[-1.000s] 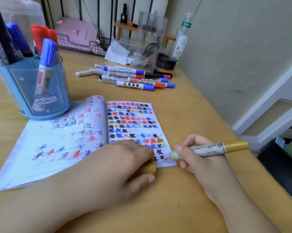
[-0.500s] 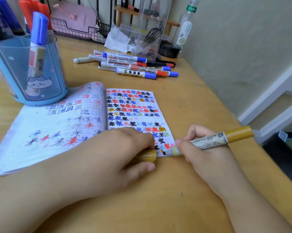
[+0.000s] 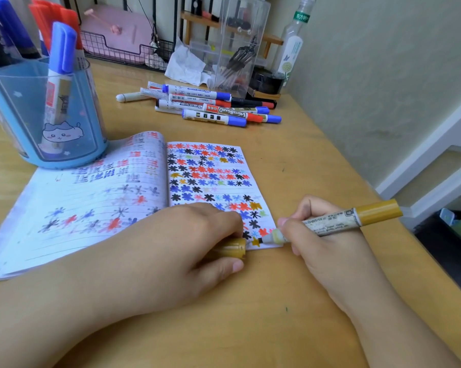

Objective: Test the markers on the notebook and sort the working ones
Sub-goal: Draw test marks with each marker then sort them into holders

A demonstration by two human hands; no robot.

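Surface: wooden desk (image 3: 290, 301), tan, faint green specks near the front edge. Right edge of the desk runs along a pale green wall (image 3: 383, 75) with white trim lower right.

Notebook (image 3: 91, 208) lies open near desk centre, right page packed with rows of coloured asterisk marks, left page with fainter marks.

Right hand (image 3: 327, 245) grips a gold marker (image 3: 338, 220), tip down on the bottom right corner of the right page, beside a gold mark (image 3: 255, 242).

Left hand (image 3: 171, 251) rests on the lower page edge, fingers curled round the gold cap (image 3: 234, 247). The 2 hands sit close together, not touching.

Blue cup (image 3: 64, 139) stands at the notebook's far left corner, holding blue and red markers upright. Loose pile of markers (image 3: 210, 107) lies further back on the desk, well apart from the notebook.

Back of desk: wire basket (image 3: 123, 53), crumpled tissue (image 3: 186, 66), clear organiser (image 3: 237, 43), clear bottle (image 3: 293, 41) by the wall.
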